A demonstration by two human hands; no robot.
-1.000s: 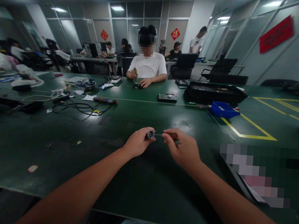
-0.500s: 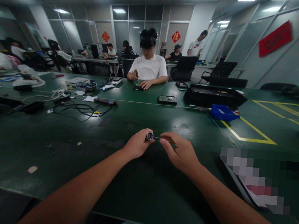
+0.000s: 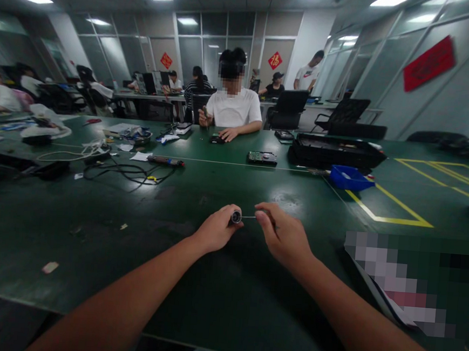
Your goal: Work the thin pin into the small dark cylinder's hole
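My left hand (image 3: 218,229) is closed around a short dark cylinder (image 3: 236,217), whose round, metal-rimmed end faces me. From the fingers of my right hand (image 3: 284,233) a thin metal shaft (image 3: 249,217), like a screwdriver's, points left at the side of the cylinder. Whether its tip touches the cylinder I cannot tell. My right fingers are curled, and they hide the handle. Both hands are a little above the green table (image 3: 191,313).
Across the table a person in a white shirt (image 3: 240,108) handles a small dark device (image 3: 217,138). A hard drive (image 3: 262,158), a blue bin (image 3: 350,178) and a black tray (image 3: 337,151) lie ahead. Cables (image 3: 131,173) and a pen-like tool (image 3: 166,161) are at left.
My right hand has shifted slightly right, and a little more of the shaft shows between my hands. The left hand keeps its grip. Opposite, the person's raised hand has moved slightly.
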